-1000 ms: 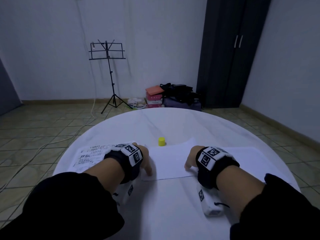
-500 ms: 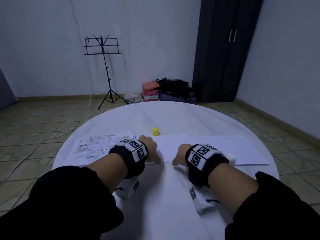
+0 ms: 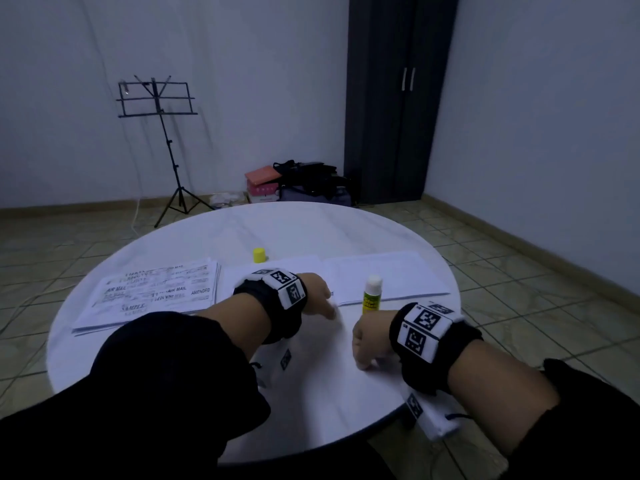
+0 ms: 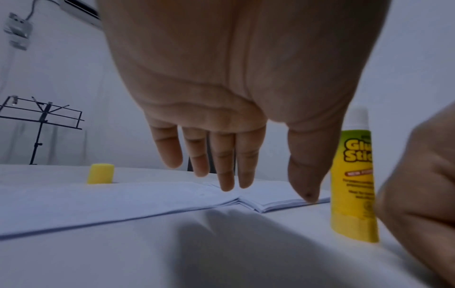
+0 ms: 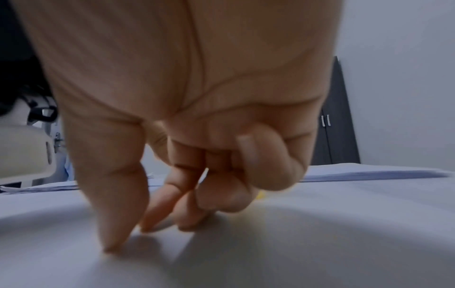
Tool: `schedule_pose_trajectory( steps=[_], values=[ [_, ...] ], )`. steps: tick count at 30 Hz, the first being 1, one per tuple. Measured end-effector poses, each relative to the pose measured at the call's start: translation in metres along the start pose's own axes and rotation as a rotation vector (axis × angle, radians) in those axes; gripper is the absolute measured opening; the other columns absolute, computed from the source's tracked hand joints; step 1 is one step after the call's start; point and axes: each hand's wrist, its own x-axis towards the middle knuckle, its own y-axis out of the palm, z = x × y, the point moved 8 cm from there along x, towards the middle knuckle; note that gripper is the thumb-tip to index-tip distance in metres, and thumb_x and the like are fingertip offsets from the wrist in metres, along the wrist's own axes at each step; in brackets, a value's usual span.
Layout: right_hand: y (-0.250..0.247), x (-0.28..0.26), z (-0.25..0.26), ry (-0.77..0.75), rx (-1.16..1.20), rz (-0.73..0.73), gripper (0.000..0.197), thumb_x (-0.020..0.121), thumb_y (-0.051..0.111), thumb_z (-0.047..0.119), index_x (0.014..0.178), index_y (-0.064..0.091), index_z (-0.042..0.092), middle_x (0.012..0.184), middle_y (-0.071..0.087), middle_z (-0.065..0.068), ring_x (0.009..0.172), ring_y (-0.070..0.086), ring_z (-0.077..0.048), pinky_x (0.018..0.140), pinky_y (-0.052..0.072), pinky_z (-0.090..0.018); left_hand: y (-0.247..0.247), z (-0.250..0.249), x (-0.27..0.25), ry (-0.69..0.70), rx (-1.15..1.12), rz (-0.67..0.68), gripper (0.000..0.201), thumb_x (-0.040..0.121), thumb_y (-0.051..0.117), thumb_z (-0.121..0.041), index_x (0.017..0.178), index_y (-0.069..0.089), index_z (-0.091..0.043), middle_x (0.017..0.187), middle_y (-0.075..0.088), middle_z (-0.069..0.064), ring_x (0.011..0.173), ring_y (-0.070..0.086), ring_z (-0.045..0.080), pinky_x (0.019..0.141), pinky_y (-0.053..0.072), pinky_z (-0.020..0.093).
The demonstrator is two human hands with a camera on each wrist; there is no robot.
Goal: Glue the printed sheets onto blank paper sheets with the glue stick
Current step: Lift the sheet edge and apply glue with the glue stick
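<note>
A stack of printed sheets (image 3: 152, 292) lies on the left of the round white table (image 3: 277, 226). A blank sheet (image 3: 294, 263) lies in the middle and a stack of blank paper (image 3: 384, 275) to its right. The uncapped glue stick (image 3: 371, 296) (image 4: 353, 175) stands upright at the blank stack's near edge; its yellow cap (image 3: 259, 255) (image 4: 100, 173) stands behind the middle sheet. My left hand (image 3: 320, 296) (image 4: 234, 165) has straight fingers, its thumb tip touching the blank stack's near corner. My right hand (image 3: 367, 341) (image 5: 184, 194) is curled, thumb and fingertips resting on the white surface, holding nothing visible.
The near table edge runs just under my forearms. On the floor beyond stand a black music stand (image 3: 159, 98), a dark wardrobe (image 3: 391, 98), and bags and boxes (image 3: 298, 185) against the wall.
Both hands have drawn back from the middle sheet toward me. The right hand came off the paper toward the near edge and curled, uncovering the glue stick. The left hand shifted right.
</note>
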Motion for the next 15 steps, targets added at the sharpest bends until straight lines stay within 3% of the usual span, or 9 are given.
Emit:
schedule_pose_trajectory(
  steps=[2, 4, 8, 11, 13, 15],
  values=[
    [0.004, -0.002, -0.017, 0.001, -0.024, 0.025, 0.027, 0.082, 0.064, 0.017, 0.105, 0.068, 0.005, 0.092, 0.061, -0.007, 0.084, 0.054, -0.019, 0.074, 0.046, -0.027, -0.001, -0.006, 0.009, -0.002, 0.003, 0.003, 0.058, 0.09, 0.059, -0.039, 0.141, 0.045, -0.014, 0.145, 0.044, 0.004, 0.133, 0.041, 0.022, 0.107, 0.033, 0.03],
    [0.002, 0.0, -0.034, 0.03, -0.055, 0.03, 0.022, 0.082, 0.062, 0.016, 0.102, 0.069, 0.008, 0.09, 0.062, -0.007, 0.082, 0.054, -0.019, 0.074, 0.045, -0.026, -0.002, -0.009, 0.019, -0.007, 0.001, -0.001, 0.056, 0.09, 0.059, -0.039, 0.139, 0.046, -0.015, 0.145, 0.044, 0.004, 0.132, 0.041, 0.023, 0.106, 0.034, 0.031],
    [-0.012, 0.008, -0.068, 0.089, -0.076, 0.004, 0.01, 0.086, 0.059, 0.018, 0.095, 0.06, 0.015, 0.092, 0.056, -0.005, 0.084, 0.05, -0.018, 0.073, 0.039, -0.024, -0.005, -0.013, 0.042, -0.02, 0.027, -0.012, 0.062, 0.093, 0.054, -0.041, 0.148, 0.029, -0.026, 0.153, 0.029, 0.002, 0.141, 0.026, 0.023, 0.113, 0.027, 0.037],
    [-0.024, 0.024, -0.09, 0.161, -0.084, -0.028, 0.009, 0.089, 0.055, 0.019, 0.085, 0.054, 0.011, 0.089, 0.054, -0.007, 0.085, 0.049, -0.02, 0.073, 0.038, -0.024, -0.009, -0.017, 0.058, -0.011, 0.082, 0.0, 0.062, 0.096, 0.048, -0.039, 0.15, 0.022, -0.026, 0.155, 0.024, 0.001, 0.143, 0.021, 0.024, 0.113, 0.024, 0.039],
    [-0.035, 0.036, -0.104, 0.208, -0.066, -0.066, 0.022, 0.091, 0.049, 0.018, 0.071, 0.049, 0.008, 0.086, 0.053, -0.01, 0.086, 0.048, -0.022, 0.076, 0.04, -0.027, -0.009, -0.019, 0.067, -0.007, 0.137, 0.011, 0.058, 0.096, 0.048, -0.039, 0.149, 0.027, -0.025, 0.153, 0.03, 0.002, 0.141, 0.026, 0.025, 0.111, 0.028, 0.037],
    [-0.049, 0.037, -0.111, 0.217, -0.064, -0.112, 0.019, 0.094, 0.046, 0.02, 0.079, 0.051, 0.011, 0.105, 0.056, -0.012, 0.093, 0.047, -0.023, 0.086, 0.041, -0.03, -0.008, -0.021, 0.073, 0.007, 0.196, 0.02, 0.048, 0.095, 0.049, -0.038, 0.14, 0.045, -0.022, 0.142, 0.047, 0.003, 0.13, 0.042, 0.025, 0.099, 0.037, 0.031]
  ],
)
